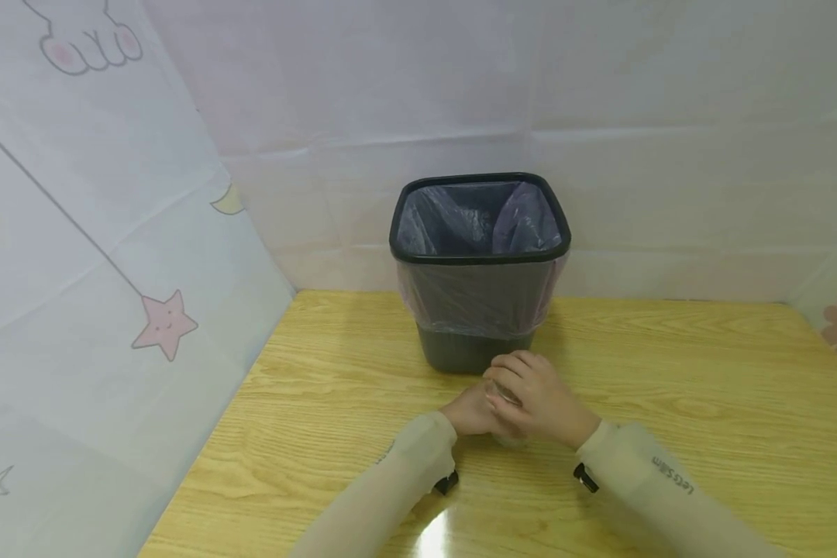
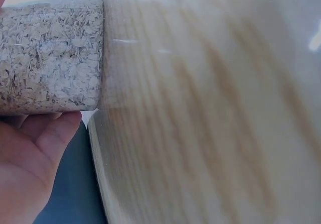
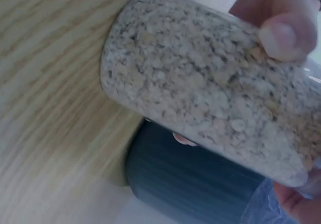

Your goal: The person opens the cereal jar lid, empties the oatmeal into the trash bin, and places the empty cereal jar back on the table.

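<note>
Both hands are together at a clear jar (image 3: 200,78) in front of the bin. Pale and brown flakes fill the jar, which has a rounded base edge. My right hand (image 1: 540,399) holds it near the top, with part of the brownish upper end showing between thumb and fingers in the head view. From the other side my left hand (image 1: 474,408) grips it, its fingers partly hidden behind the right hand. In the left wrist view, fingers (image 2: 62,131) lie along the side of the jar. The right wrist view shows a thumb (image 3: 281,38) pressed on its wall.
A dark bin (image 1: 474,353) with a thin translucent liner (image 1: 474,298) stands just beyond the hands, near the back wall. The wooden tabletop (image 1: 704,372) spreads to both sides. A printed cloth (image 1: 139,232) hangs at the left.
</note>
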`<action>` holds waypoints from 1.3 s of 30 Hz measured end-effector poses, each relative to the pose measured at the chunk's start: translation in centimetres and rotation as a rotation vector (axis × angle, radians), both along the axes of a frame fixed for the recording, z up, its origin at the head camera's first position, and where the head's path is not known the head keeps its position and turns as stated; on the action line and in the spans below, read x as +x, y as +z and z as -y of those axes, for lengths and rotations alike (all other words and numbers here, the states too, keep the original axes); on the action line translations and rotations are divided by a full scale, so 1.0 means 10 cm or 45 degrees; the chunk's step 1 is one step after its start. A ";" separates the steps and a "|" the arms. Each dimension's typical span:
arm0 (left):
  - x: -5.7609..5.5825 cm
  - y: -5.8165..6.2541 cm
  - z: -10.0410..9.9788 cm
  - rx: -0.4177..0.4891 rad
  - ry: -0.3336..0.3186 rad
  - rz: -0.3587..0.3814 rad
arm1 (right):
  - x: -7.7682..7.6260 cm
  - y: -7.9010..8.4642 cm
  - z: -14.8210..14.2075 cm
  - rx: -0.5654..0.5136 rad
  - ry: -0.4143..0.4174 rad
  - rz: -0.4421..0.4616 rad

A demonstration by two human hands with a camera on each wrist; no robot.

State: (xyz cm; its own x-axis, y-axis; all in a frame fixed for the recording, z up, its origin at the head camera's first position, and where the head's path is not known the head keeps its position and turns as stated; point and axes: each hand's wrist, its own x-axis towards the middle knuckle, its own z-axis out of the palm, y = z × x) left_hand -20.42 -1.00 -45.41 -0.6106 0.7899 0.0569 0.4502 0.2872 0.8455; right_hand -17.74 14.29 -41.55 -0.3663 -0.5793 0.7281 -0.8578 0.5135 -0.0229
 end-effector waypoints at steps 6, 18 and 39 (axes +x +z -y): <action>-0.01 -0.02 -0.01 0.007 -0.036 -0.013 | 0.11 0.09 -0.02 0.086 -0.147 0.130; 0.03 0.02 0.00 -0.176 0.081 -0.123 | 0.27 0.00 0.25 -0.028 -0.520 -0.040; -0.04 -0.03 0.01 0.078 -0.083 -0.085 | 0.07 0.00 0.02 0.006 -0.052 -0.005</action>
